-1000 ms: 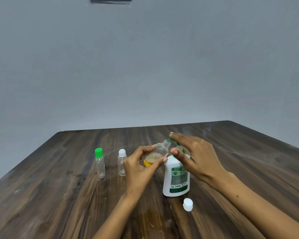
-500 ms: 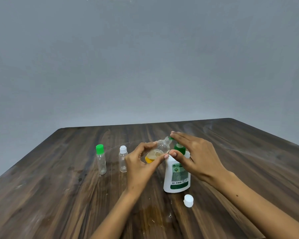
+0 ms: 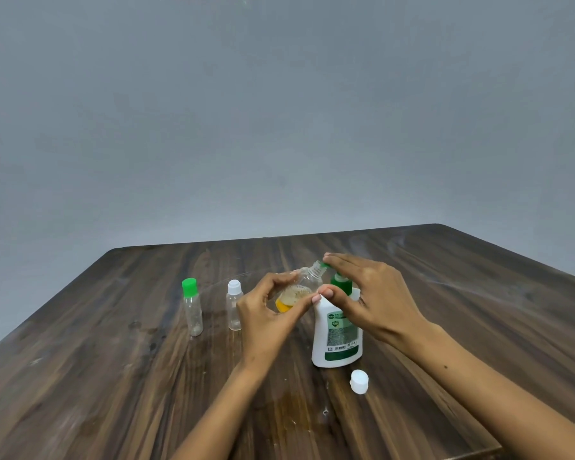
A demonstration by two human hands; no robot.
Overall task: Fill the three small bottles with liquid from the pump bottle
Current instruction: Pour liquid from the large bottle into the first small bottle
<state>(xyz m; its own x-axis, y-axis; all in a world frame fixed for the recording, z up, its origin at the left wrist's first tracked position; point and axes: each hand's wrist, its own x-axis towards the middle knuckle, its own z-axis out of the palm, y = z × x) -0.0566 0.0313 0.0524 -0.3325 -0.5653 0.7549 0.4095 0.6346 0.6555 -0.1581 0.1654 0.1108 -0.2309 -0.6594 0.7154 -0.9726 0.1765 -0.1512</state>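
Dark wooden table (image 3: pixel 113 376), perhaps stained; grey wall (image 3: pixel 279 127)

Bare room: wooden table (image 3: pixel 113 376), plain grey wall (image 3: pixel 279 127).

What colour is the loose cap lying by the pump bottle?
White; the loose cap shows clearly in the head view, near the pump bottle.

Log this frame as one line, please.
left hand: holds tilted open bottle at nozzle | right hand: on pump bottle | two capped bottles untouched
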